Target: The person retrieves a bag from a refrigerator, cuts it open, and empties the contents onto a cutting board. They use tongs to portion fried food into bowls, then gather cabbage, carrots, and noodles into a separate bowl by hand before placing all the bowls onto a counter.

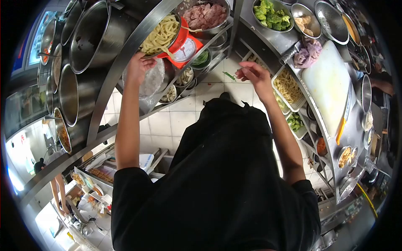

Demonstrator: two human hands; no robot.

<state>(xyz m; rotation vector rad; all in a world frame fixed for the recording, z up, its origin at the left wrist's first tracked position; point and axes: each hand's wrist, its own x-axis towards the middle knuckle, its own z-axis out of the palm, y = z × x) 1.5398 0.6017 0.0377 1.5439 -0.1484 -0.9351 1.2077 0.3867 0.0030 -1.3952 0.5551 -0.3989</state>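
Below the rim of a bowl of thick noodles (161, 35), my left hand (140, 67) has its fingers apart, near a clear plastic bag or container (153, 79). The noodle bowl rests on a red dial scale (184, 51), and some noodles hang over its edge. My right hand (253, 75) is raised over the tiled floor with its fingers partly spread. A small green piece (228, 75) shows just left of its fingertips; whether they touch it is unclear. To the right of that hand is a white basket of noodles (288, 85).
Large metal pots (90, 37) line the left shelf. Raw meat (205, 16) and broccoli (272, 14) sit in bowls ahead. On the right counter lie a cutting board (326, 83), a purple cloth (307, 52) and a yellow-handled knife (341, 130). Another person (56, 180) stands far left.
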